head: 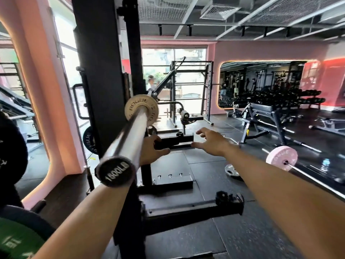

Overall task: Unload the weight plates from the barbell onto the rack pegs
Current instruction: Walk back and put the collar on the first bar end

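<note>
A steel barbell sleeve (130, 135) points straight at me, its black end cap (115, 171) close to the camera. One small tan plate (141, 109) sits far along the sleeve, against the black rack upright (100, 71). My left hand (152, 149) is stretched forward under and right of the sleeve, fingers loosely spread, holding nothing. My right hand (211, 142) reaches forward beside it, fingers spread, also holding nothing. Neither hand touches the plate. Stored black plates (11, 152) and a green plate (16, 240) hang on the rack at my left.
The rack's base beams (186, 210) cross the floor below my arms. A small silver plate (232, 171) lies on the rubber floor. Another bar with a pink plate (281, 157) lies to the right. Benches (265, 113) and a dumbbell rack stand beyond.
</note>
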`<action>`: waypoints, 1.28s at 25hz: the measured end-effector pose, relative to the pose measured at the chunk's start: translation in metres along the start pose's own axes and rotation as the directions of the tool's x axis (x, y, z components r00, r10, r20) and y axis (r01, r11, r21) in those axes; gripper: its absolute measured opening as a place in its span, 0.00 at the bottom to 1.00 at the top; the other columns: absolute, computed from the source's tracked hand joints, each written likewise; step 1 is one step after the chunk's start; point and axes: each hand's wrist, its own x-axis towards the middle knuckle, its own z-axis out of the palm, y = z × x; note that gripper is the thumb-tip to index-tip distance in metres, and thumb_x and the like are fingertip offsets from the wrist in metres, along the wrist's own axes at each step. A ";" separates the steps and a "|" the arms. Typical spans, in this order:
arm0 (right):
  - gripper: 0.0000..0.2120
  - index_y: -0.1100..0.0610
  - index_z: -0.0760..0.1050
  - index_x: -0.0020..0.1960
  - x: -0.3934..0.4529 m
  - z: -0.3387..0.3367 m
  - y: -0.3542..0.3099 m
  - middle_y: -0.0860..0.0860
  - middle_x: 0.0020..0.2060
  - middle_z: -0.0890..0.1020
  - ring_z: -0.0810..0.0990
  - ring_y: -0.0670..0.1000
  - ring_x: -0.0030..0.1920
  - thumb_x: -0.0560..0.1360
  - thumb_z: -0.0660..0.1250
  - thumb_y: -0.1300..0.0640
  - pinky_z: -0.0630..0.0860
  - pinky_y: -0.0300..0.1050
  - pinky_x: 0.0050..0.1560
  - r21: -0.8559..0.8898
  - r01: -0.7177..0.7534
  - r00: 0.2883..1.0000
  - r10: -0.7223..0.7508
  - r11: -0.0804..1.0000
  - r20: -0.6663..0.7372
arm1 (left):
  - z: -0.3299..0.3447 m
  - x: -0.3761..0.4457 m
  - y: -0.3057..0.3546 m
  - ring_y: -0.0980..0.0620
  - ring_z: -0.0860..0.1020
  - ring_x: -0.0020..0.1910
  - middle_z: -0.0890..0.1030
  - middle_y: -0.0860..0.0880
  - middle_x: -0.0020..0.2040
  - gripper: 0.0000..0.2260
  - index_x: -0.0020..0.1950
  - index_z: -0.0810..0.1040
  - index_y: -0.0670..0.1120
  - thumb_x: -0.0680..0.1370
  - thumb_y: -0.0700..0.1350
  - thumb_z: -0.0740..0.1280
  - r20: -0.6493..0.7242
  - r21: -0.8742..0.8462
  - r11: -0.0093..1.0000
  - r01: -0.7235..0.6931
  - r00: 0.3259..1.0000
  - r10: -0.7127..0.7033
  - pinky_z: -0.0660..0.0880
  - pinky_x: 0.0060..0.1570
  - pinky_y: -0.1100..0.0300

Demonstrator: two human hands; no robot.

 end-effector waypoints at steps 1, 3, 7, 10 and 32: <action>0.29 0.51 0.68 0.68 -0.017 -0.011 0.015 0.54 0.67 0.74 0.74 0.55 0.65 0.72 0.71 0.42 0.70 0.49 0.64 -0.008 -0.024 1.000 0.024 1.000 -0.002 | 0.007 -0.006 0.015 0.49 0.76 0.56 0.77 0.47 0.58 0.24 0.65 0.73 0.46 0.74 0.56 0.72 0.031 0.009 0.999 -0.039 0.999 0.038 0.68 0.49 0.62; 0.30 0.51 0.67 0.69 -0.042 -0.029 0.041 0.54 0.68 0.73 0.73 0.55 0.66 0.72 0.71 0.42 0.69 0.47 0.65 -0.014 -0.061 0.998 0.061 0.998 -0.012 | 0.023 -0.015 0.041 0.47 0.76 0.59 0.78 0.46 0.61 0.27 0.65 0.73 0.50 0.72 0.60 0.73 0.071 -0.004 0.997 -0.073 0.995 0.073 0.71 0.54 0.58; 0.33 0.51 0.67 0.70 -0.078 -0.062 0.094 0.54 0.69 0.73 0.73 0.55 0.66 0.70 0.72 0.40 0.70 0.50 0.66 -0.025 -0.164 0.986 0.162 0.986 -0.050 | 0.062 -0.016 0.090 0.48 0.76 0.60 0.78 0.47 0.62 0.29 0.67 0.73 0.50 0.71 0.62 0.73 0.128 -0.033 0.990 -0.139 0.981 0.142 0.72 0.57 0.56; 0.35 0.51 0.66 0.71 -0.087 -0.076 0.127 0.54 0.70 0.72 0.73 0.56 0.67 0.69 0.72 0.40 0.70 0.50 0.66 -0.029 -0.202 0.978 0.200 0.979 -0.063 | 0.091 -0.004 0.113 0.48 0.76 0.59 0.78 0.48 0.61 0.28 0.65 0.74 0.51 0.70 0.62 0.72 0.149 -0.046 0.986 -0.161 0.975 0.166 0.71 0.55 0.58; 0.22 0.47 0.68 0.68 0.110 0.152 0.429 0.52 0.67 0.75 0.74 0.57 0.65 0.75 0.67 0.48 0.70 0.54 0.65 -0.206 -0.497 0.794 0.537 0.843 0.285 | 0.487 0.175 -0.006 0.46 0.76 0.60 0.76 0.46 0.59 0.24 0.60 0.78 0.56 0.67 0.60 0.75 0.640 0.050 0.999 0.003 0.767 -0.034 0.72 0.59 0.58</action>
